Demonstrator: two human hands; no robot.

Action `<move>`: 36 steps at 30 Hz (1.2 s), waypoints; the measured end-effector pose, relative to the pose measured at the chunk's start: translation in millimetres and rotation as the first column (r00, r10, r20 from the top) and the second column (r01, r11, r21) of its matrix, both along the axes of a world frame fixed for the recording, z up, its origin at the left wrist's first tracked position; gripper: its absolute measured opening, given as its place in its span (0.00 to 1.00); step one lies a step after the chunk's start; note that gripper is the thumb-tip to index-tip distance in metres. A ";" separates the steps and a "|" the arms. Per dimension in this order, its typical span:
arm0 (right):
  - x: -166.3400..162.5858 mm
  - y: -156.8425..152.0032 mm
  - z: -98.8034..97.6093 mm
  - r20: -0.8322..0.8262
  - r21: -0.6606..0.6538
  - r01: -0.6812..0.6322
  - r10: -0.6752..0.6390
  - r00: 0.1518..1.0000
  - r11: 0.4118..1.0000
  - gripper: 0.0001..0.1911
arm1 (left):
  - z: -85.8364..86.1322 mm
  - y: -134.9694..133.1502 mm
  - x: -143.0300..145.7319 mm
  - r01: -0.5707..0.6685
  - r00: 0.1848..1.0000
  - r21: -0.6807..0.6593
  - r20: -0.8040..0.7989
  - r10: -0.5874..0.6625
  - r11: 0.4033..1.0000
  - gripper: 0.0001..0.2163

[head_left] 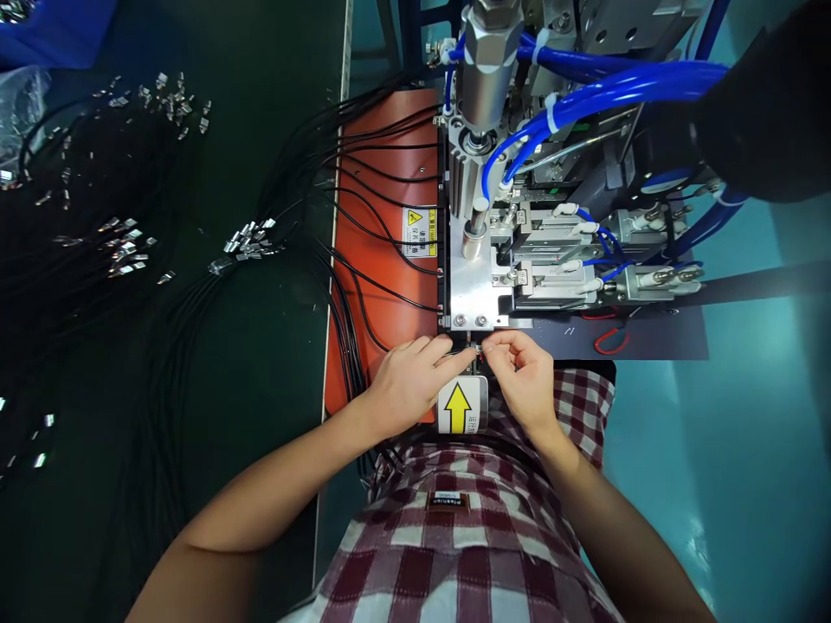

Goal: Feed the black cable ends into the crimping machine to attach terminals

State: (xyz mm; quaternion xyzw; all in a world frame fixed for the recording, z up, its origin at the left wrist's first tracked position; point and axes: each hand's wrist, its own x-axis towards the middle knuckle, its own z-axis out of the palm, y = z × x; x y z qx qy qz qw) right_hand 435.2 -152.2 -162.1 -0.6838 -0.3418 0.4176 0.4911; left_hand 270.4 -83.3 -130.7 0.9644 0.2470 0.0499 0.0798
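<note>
My left hand (pixel 415 381) is at the front end of the machine (pixel 473 298), its fingers closed round what looks like the end of a black cable. From the right, my right hand (pixel 523 372) meets it, thumb and forefinger pinched at the same small metal end (pixel 479 350). The fingertips hide most of that piece. Just below lies a white plate with a yellow arrow (pixel 458 407). Several black cables (pixel 383 238) run across the orange sheet (pixel 389 320) into the machine's left side.
On the dark table (pixel 260 389) at left lie bundles of black cables with metal connectors (pixel 250 240) and loose ones (pixel 172 104). A blue bin (pixel 58 35) stands at the far left corner. Blue air hoses (pixel 603 82) arch over the machine. Red-handled scissors (pixel 611 340) lie at right.
</note>
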 end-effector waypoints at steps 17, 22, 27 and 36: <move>11.7 -3.7 -1.5 0.000 -0.069 -0.073 0.073 0.997 0.995 0.08 | 0.0 -0.1 0.1 -0.016 0.999 -0.008 0.038 0.016 1.000 0.17; 15.8 -2.9 2.2 -0.120 -0.100 -0.088 0.075 0.990 0.991 0.12 | 1.5 0.8 0.4 -0.007 1.000 -0.015 0.025 0.007 1.000 0.17; 13.2 -1.7 -1.7 -0.178 -0.087 -0.091 0.074 0.981 0.992 0.11 | 0.1 1.1 -0.4 -0.004 0.998 -0.045 0.057 0.006 0.999 0.17; 12.6 -2.0 -4.6 -0.199 -0.029 -0.140 0.132 0.971 0.990 0.12 | -2.4 3.0 -0.7 0.019 0.997 -0.114 0.081 -0.010 0.993 0.16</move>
